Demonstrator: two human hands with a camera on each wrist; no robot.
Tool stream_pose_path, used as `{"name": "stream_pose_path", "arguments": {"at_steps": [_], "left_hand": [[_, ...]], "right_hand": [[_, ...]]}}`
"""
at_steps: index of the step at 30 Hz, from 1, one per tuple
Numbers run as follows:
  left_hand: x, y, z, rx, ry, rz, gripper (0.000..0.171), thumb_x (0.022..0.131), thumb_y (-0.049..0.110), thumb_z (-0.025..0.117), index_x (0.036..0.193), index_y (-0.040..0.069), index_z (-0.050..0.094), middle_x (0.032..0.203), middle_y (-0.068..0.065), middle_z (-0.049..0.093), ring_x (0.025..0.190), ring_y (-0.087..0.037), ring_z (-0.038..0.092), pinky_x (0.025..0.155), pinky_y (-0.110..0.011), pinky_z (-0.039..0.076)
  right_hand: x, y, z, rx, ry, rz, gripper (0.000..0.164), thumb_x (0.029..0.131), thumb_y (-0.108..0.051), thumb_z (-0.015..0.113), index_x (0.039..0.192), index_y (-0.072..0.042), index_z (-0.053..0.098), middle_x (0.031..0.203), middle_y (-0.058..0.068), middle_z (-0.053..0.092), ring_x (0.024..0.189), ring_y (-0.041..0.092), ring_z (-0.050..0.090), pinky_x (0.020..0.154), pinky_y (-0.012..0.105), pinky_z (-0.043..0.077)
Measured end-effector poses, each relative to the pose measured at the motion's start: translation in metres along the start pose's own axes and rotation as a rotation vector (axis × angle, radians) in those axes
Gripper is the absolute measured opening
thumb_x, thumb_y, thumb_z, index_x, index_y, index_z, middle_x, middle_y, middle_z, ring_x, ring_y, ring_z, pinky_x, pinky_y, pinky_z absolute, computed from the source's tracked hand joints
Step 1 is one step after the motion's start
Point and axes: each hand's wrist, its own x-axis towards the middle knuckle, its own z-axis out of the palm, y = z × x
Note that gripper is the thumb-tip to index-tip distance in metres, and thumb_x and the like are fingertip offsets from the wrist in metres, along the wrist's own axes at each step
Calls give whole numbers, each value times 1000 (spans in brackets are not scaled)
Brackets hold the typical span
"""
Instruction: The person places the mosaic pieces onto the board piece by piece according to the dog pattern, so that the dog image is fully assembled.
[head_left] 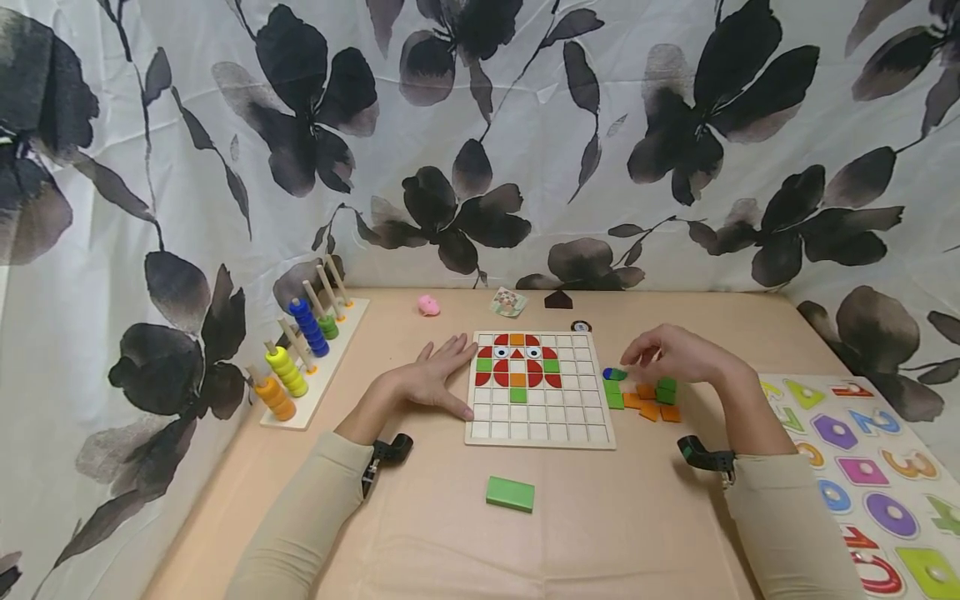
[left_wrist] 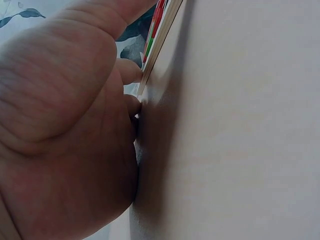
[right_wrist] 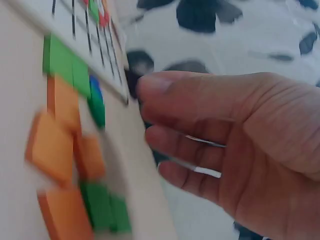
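A white gridded board (head_left: 540,421) carries an owl-like pattern of red, green and orange tiles with two eye tiles. My left hand (head_left: 431,379) lies spread at its left edge, thumb and fingertips right at the rim; the left wrist view shows the palm (left_wrist: 65,140) beside the board's edge (left_wrist: 162,42). Over the loose tiles right of the board hovers my right hand (head_left: 671,354), fingers loosely bent, thumb near the index finger, no tile visible in it. Below are orange tiles (right_wrist: 52,147), green tiles (right_wrist: 60,57) and blue and green rounded pieces (head_left: 613,374).
A bead-peg counter (head_left: 330,367) stands left. A number-and-shape puzzle board (head_left: 851,433) lies right. Nearer me sits a green block (head_left: 511,494). At the back are a pink figure (head_left: 428,305), a picture card (head_left: 508,302), a dark house-shaped piece (head_left: 558,299) and a round black-and-white piece (head_left: 581,326).
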Motion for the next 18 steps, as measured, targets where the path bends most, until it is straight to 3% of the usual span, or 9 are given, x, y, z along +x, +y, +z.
{"name": "stream_pose_path", "arguments": {"at_steps": [4,8,14,18], "left_hand": [[0,-1,1,-2,6,-2,125,65,71,73,156,15,9,161,-13,-4,148,-30,-6,113,-58,-6],[0,-1,3,6,9,-5,125,64,74,71,156,15,9,161,-12,-4,148,-28,-6,114,-57,-6],[0,0,3,3,14,-8,126,63,74,71,156,14,9,161,-13,-3,148,-27,-7,114,-57,-6],[0,0,2,-7,12,-6,126,64,73,72,156,13,10,161,-13,-3,148,-28,-6,114,-57,-6]], "right_hand": [[-2,22,0,34,-100,39,21,78,-9,79,98,-9,75,91,5,70,81,22,57,72,31,50],[0,31,5,59,-142,19,22,74,-6,81,95,-7,74,86,6,68,78,21,56,69,27,50],[1,31,7,52,-133,-2,19,75,-4,80,92,-7,71,82,6,65,78,22,55,69,29,49],[2,27,3,48,-63,12,15,77,-3,78,90,-8,71,80,6,66,77,23,56,71,31,49]]}}
